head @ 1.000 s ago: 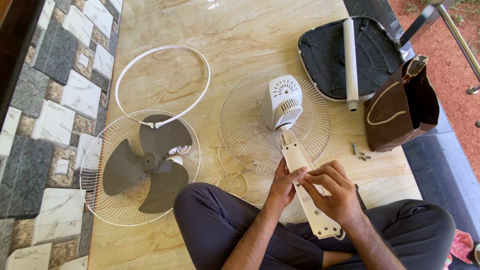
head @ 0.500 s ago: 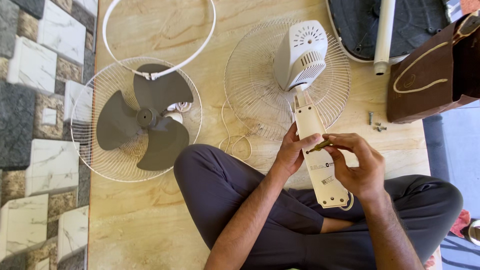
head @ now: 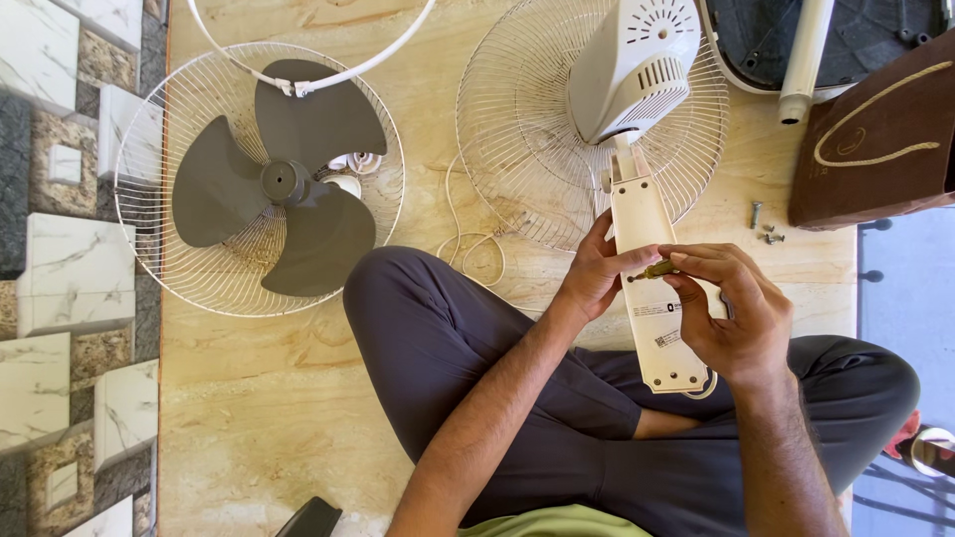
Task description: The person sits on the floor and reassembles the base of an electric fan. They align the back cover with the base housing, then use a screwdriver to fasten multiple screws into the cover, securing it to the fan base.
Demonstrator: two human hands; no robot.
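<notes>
**Head view: screwdriver on the fan neck, fan in pieces**

Head camera looks down at my lap, where the white fan neck (head: 652, 288) lies across my crossed legs. My left hand (head: 597, 273) is closed around the neck's left edge, steadying it. My right hand (head: 736, 313) pinches a small yellow-handled screwdriver (head: 659, 268), its tip pressed against the face of the neck.

Above the neck, the motor housing (head: 637, 65) sits joined to it, resting on the rear wire guard (head: 517, 129). Left of the neck lie the grey blade (head: 284, 179) in the front guard (head: 149, 249) and the white ring (head: 328, 75). Right of the neck are loose screws (head: 764, 227), a brown bag (head: 875, 139), the dark base (head: 786, 45) and the white pole (head: 804, 60).

I judge the fan mostly apart; neck and motor remain joined.
</notes>
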